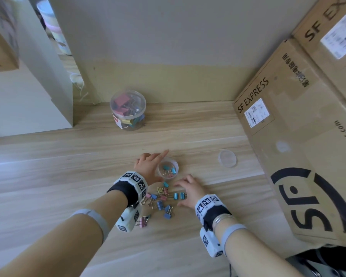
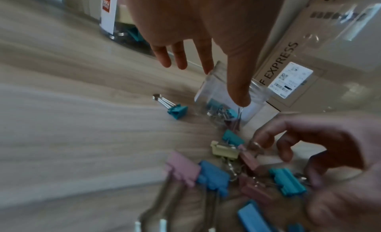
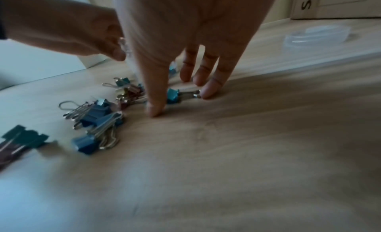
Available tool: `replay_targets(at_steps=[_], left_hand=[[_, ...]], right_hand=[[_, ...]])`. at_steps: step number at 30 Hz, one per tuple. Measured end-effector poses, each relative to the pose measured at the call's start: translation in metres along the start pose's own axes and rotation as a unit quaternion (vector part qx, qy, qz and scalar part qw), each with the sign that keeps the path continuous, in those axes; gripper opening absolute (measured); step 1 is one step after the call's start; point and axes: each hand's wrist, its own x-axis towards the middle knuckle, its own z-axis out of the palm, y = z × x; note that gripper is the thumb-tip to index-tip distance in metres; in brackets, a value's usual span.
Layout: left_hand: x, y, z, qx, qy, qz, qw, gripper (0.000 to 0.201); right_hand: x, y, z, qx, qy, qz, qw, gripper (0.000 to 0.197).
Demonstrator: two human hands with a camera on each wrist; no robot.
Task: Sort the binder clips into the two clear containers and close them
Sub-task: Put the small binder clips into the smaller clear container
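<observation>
A small clear container (image 1: 167, 169) stands open on the wooden table (image 1: 68, 176) with a few small clips inside. My left hand (image 1: 151, 165) lies beside it, fingers straight, with the thumb (image 2: 240, 98) touching its near wall. Just in front lies a pile of coloured binder clips (image 1: 160, 200), small and larger ones mixed. My right hand (image 3: 180, 101) reaches down at the pile's right edge, thumb and fingertips pinching a small teal clip (image 3: 173, 96) that still lies on the table. A large clear container (image 1: 128, 108) with big clips stands at the back, lid on.
The small container's clear lid (image 1: 227, 157) lies to the right. Large cardboard boxes (image 1: 298, 126) crowd the right side. A white panel (image 1: 28, 96) borders the back left. One teal clip (image 2: 177, 110) lies apart from the pile, left of the small container.
</observation>
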Motion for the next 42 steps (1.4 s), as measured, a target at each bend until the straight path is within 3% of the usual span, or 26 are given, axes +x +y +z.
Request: replay_targets(at_steps=[5,10,14,19,24,28,31,34,37,42], left_hand=[[0.004,0.002,0.006,-0.062,0.048,-0.024,0.997,0.082],[0.0,-0.003,0.003,-0.104,0.071,-0.048,0.991,0.078],[-0.001,-0.003,0.001,-0.122,0.057,-0.062,0.989,0.077],[0.003,-0.007,-0.002,-0.146,0.063,-0.091,0.983,0.077],[0.0,-0.005,-0.01,-0.159,0.073,-0.086,0.981,0.073],[-0.008,-0.025,-0.018,-0.207,0.106,-0.097,0.968,0.076],[-0.017,-0.048,-0.023,-0.224,0.126,-0.122,0.959,0.077],[-0.025,-0.066,-0.024,-0.243,0.146,-0.142,0.948,0.076],[-0.032,-0.079,-0.02,-0.244,0.15,-0.151,0.946,0.074],[-0.041,-0.087,-0.012,-0.24,0.147,-0.161,0.946,0.076]], right_hand=[[0.007,-0.008,0.004,-0.017,0.03,-0.049,0.998,0.028],[0.011,-0.011,0.002,-0.014,0.067,-0.052,0.996,0.024],[0.013,-0.014,-0.018,0.106,0.191,-0.03,0.975,0.02],[0.025,-0.042,-0.055,0.147,0.247,-0.092,0.953,0.02],[0.038,-0.067,-0.059,0.163,0.221,-0.119,0.954,0.026],[0.042,-0.065,-0.053,0.146,0.236,-0.08,0.957,0.015],[0.044,-0.064,-0.038,0.079,0.099,-0.061,0.99,0.022],[0.051,-0.078,-0.017,0.048,-0.002,-0.046,0.998,0.042],[0.063,-0.093,0.0,0.023,-0.001,-0.044,0.999,0.044],[0.068,-0.097,0.0,0.017,0.031,-0.028,0.999,0.016]])
